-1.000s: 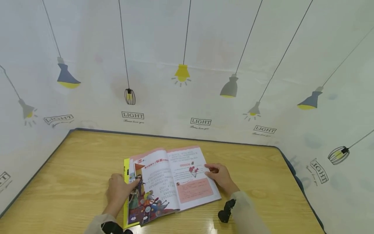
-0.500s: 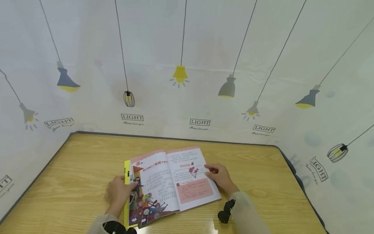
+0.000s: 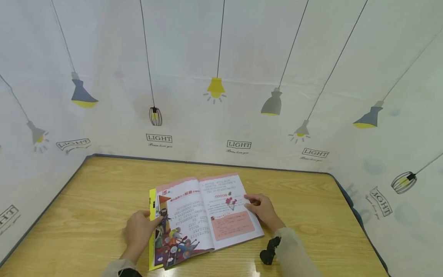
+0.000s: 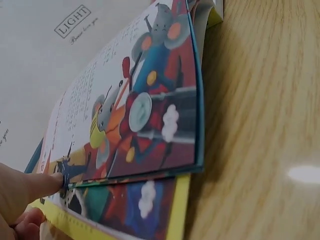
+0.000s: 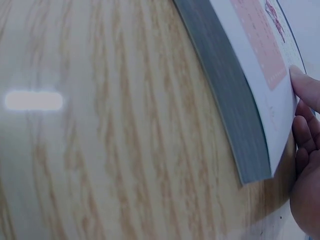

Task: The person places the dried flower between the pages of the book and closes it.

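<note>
An open picture book [image 3: 225, 207] lies on the wooden table, its two pages facing up. The left page [image 3: 188, 209] carries cartoon mice on a scooter; a pink text box sits on the right page. My left hand [image 3: 138, 231] holds the book's left edge, thumb on the page above the yellow cover margin [image 4: 75, 222], other fingers curled at the edge. At the opposite side my right hand [image 3: 264, 211] grips the outer edge. In the right wrist view its thumb [image 5: 305, 87] rests on the page, with curled fingers beside the thick page block [image 5: 225, 95].
Wooden tabletop [image 3: 311, 215] surrounds the book, with a dark edge [image 3: 207, 163] along the back. Behind and at both sides stands a pale sheet [image 3: 187, 50] printed with hanging lamps. Black straps and devices [image 3: 270, 251] sit at the wrists.
My left hand has slid slightly down the book's left edge, toward me. The right hand keeps its place on the right edge, and the book stays open at the same pages.
</note>
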Available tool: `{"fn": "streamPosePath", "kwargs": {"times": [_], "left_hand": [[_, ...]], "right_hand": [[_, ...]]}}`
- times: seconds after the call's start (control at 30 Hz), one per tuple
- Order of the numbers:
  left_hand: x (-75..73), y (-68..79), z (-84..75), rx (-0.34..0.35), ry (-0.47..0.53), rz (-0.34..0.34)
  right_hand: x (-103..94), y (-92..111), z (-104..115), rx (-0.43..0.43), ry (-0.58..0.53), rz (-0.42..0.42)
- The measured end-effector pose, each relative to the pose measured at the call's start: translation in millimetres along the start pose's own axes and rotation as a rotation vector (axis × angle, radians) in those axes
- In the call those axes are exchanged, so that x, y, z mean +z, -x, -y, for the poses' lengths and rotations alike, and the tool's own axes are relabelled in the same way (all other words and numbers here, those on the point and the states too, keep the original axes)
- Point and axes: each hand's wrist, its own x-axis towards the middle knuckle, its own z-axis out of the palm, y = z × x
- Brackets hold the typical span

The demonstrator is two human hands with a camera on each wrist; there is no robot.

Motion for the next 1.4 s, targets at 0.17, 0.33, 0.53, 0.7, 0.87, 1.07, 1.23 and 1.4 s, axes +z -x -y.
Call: {"fn": "streamPosePath", "kwargs": {"times": [0.17,0.33,0.53,0.7,0.87,1.07,1.23,1.4], "left_hand": [[2.1,-1.9,-1.7,-0.064,0.056,0.032],[2.4,-4.4,-3.8,-0.171,0.199,0.094],[2.5,-11.4,-6.3,-0.267,0.475,0.176],[-0.4,-11.6,-7.5,-0.248,0.603,0.192],[-0.1,-5.3,-10.6,-0.120,0.604,0.194],[-2.1,5.7,-17.4,-0.036,0.556,0.189],[-2.5,9.5,-20.4,0.082,0.487,0.146],[-3.2,9.5,-19.9,0.110,0.446,0.144]], "right_hand": [[-0.3,-0.9,-0.1,0.000,0.019,0.006],[-0.3,-1.4,-1.4,0.008,0.012,-0.001],[-0.2,-0.8,-2.3,-0.009,0.015,-0.004],[0.2,-0.6,-3.0,-0.024,0.010,-0.008],[-0.1,-0.6,-3.8,-0.024,-0.008,-0.011],[-1.1,0.8,-2.2,-0.035,-0.006,-0.012],[-1.5,0.8,-1.7,-0.027,0.001,-0.016],[-0.5,2.3,-2.6,-0.036,0.010,-0.021]]}}
